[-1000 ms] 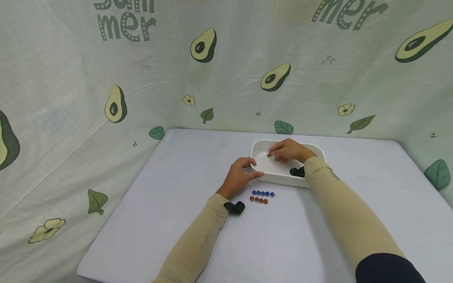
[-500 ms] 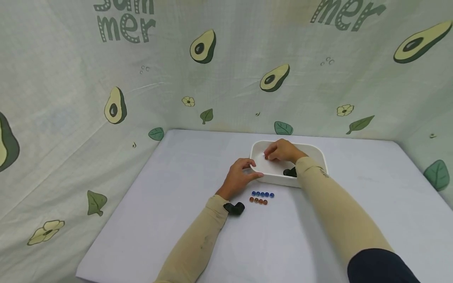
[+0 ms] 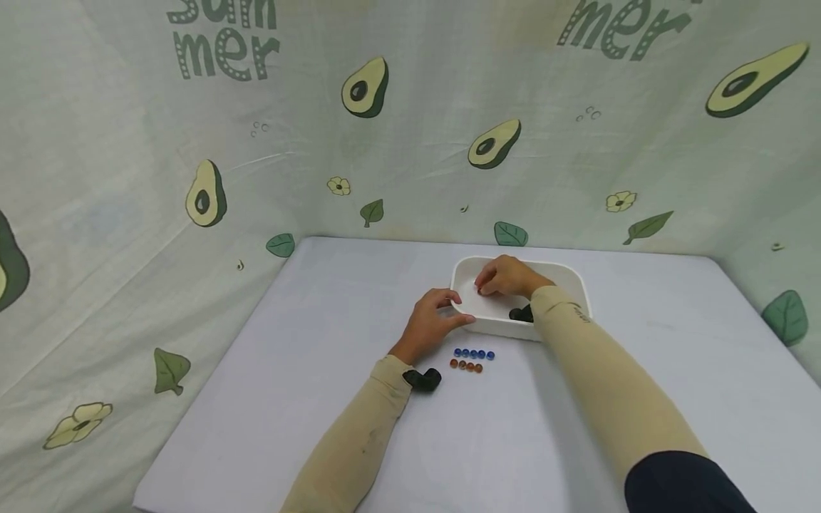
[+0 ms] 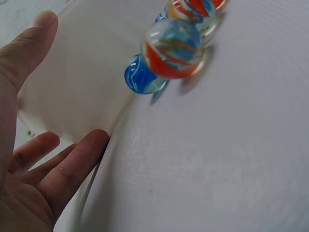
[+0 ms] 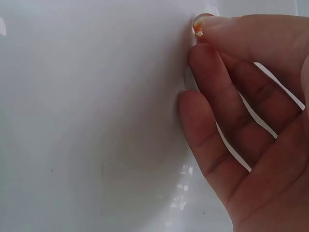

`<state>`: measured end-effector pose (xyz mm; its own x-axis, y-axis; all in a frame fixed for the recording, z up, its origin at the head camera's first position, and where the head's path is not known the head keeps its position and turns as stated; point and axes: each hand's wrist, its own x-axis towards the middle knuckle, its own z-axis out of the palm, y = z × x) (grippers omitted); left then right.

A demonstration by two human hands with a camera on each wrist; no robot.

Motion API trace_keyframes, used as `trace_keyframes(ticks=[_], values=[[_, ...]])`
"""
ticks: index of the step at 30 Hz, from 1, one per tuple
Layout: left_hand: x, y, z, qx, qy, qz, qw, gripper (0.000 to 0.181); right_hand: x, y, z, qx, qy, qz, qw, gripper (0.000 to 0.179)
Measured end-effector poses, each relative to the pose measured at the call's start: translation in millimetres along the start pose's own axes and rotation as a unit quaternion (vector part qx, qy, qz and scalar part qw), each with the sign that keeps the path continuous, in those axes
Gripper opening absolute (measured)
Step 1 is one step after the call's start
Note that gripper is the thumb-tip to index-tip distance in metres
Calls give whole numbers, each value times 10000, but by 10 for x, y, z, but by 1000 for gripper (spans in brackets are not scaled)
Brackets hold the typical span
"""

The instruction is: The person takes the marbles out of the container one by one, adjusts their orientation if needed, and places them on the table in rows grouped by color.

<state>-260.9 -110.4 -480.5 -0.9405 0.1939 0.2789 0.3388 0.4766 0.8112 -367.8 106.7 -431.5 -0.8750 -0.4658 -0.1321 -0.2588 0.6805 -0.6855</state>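
A white rectangular tray (image 3: 503,328) stands toward the back of the table. My left hand (image 3: 426,326) holds its near left corner, thumb at the front wall and fingers at the left side. Inside the tray, my right hand (image 3: 509,276) pinches a clear glass marble with orange swirls (image 5: 198,26); the fingers hide most of it. In front of the tray lie two rows of marbles: several blue ones (image 3: 473,353) and, nearer, several orange ones (image 3: 466,366). The left wrist view shows an orange-swirled marble (image 4: 174,48) and a blue marble (image 4: 141,75) close up.
The white-covered table (image 3: 288,399) extends on both sides of the tray. A printed cloth (image 3: 423,92) hangs behind and to the sides. A black wrist device (image 3: 423,380) sits on the left wrist; another (image 3: 522,313), on the right wrist, is inside the tray.
My right hand has moved left and slightly nearer inside the tray, with the orange marble between its fingers. The left hand stays at the tray corner, and the marble rows are unchanged.
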Motion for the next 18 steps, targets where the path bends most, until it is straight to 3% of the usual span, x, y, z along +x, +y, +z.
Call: trace_keyframes(ticks=[8,18], values=[[21,-32,-2,-30,23,81,10000,43,1,-58,-15,-414,-165,6,9990,8],[16,-29,-2,56,23,69,10000,45,-51,-53,-108,-40,-368,-259,9990,17]])
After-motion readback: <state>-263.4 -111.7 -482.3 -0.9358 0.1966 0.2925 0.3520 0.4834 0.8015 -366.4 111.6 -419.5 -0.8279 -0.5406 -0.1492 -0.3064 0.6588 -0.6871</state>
